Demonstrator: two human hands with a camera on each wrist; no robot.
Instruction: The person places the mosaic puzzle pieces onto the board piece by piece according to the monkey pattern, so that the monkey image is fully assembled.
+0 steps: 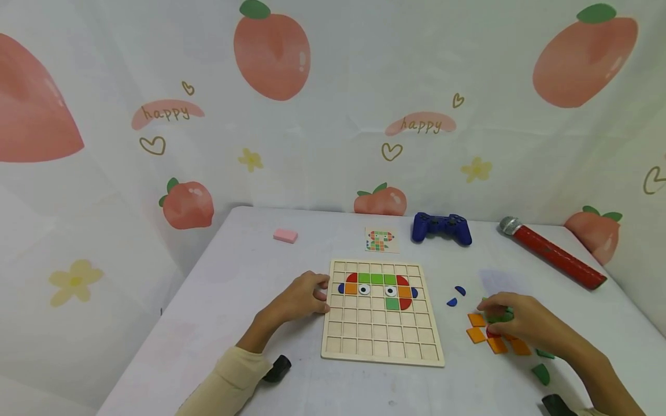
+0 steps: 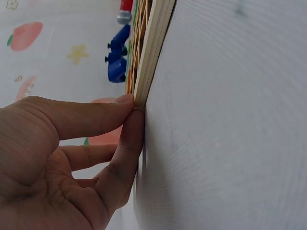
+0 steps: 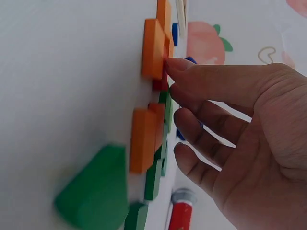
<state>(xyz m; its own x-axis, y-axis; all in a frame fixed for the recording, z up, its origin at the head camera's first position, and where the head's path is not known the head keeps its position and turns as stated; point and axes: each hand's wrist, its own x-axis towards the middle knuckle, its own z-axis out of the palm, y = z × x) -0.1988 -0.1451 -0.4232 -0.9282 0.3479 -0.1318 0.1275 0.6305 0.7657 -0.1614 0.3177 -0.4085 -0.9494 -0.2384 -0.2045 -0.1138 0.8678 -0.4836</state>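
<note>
My left hand [image 1: 302, 296] pinches the left edge of a square wooden grid board [image 1: 380, 332] between thumb and forefinger; the left wrist view shows the fingertips at the board's side [image 2: 156, 52]. Red, green, orange and blue tiles and two eye tiles [image 1: 391, 291] fill part of its upper rows. On the right, my right hand [image 1: 531, 320] hovers over loose tiles, fingers loosely bent. Its thumb and forefinger tips are right at a red tile [image 3: 159, 85]. Orange square tiles [image 1: 476, 335] and green tiles [image 1: 541, 374] lie around it, some hidden under the hand.
Two blue half-round tiles [image 1: 452, 302] lie between board and right hand. Behind the board is a small pattern card [image 1: 382, 247]. A pink block [image 1: 285, 236], a blue game controller [image 1: 442, 228] and a red microphone [image 1: 557, 254] lie farther back, before a printed curtain.
</note>
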